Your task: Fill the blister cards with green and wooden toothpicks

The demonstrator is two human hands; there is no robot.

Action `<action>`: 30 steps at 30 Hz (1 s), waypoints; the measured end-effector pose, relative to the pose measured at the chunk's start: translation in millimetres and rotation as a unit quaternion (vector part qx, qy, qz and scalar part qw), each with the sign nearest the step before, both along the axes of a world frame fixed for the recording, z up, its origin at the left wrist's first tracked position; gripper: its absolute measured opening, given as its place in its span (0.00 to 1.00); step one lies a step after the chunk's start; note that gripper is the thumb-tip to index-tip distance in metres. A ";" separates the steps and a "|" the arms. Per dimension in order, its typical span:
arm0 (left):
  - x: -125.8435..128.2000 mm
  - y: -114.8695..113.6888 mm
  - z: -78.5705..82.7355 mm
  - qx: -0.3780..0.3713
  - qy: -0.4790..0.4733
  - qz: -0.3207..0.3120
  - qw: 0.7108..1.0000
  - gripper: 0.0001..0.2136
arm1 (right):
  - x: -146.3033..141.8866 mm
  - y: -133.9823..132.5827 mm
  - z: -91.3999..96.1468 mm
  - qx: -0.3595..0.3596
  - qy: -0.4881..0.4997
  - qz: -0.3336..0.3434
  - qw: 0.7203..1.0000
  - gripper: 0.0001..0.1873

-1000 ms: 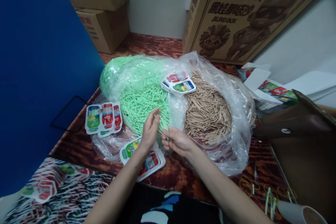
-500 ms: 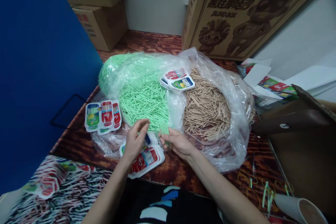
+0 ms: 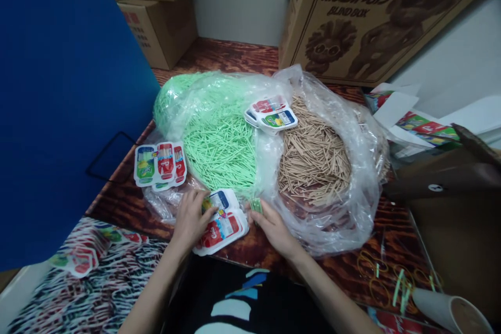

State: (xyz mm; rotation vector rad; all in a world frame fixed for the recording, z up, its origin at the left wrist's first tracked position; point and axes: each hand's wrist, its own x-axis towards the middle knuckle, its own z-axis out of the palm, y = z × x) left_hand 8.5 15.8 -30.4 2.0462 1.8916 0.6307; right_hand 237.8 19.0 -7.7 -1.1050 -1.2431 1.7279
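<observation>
My left hand (image 3: 190, 217) rests with fingers curled on a stack of printed plastic trays (image 3: 222, 222) at the table's near edge. My right hand (image 3: 273, 225) pinches a small bundle of green sticks (image 3: 256, 205) just right of those trays. Behind both hands a clear plastic bag (image 3: 344, 219) holds a heap of green sticks (image 3: 219, 141) and a heap of tan sticks (image 3: 315, 159). Another small stack of trays (image 3: 273, 116) lies on top between the two heaps. A third stack of trays (image 3: 159, 165) lies to the left.
A blue panel (image 3: 58, 88) stands at the left. Cardboard boxes (image 3: 364, 10) line the back. Printed cards (image 3: 410, 125) and a brown box flap (image 3: 442, 182) are at the right. Rubber bands (image 3: 376, 271) and a white cup (image 3: 450, 313) lie near right. More trays (image 3: 78, 261) are piled near left.
My left hand came down from the green sticks onto the near stack of trays. My right hand drew back toward the table edge with its green sticks.
</observation>
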 end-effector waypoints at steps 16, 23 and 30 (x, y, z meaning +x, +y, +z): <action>-12.7 14.9 -8.7 -0.031 -0.143 0.024 0.989 0.06 | 13.7 -31.5 -32.7 0.144 -0.139 -0.048 0.979 0.09; -16.4 10.9 -3.4 0.004 -0.176 0.042 0.984 0.07 | 13.3 -28.9 -33.1 0.138 -0.134 -0.049 0.980 0.11; -17.3 10.5 -4.7 0.022 -0.182 0.038 0.982 0.06 | 14.2 -28.3 -34.9 0.132 -0.131 -0.047 0.981 0.10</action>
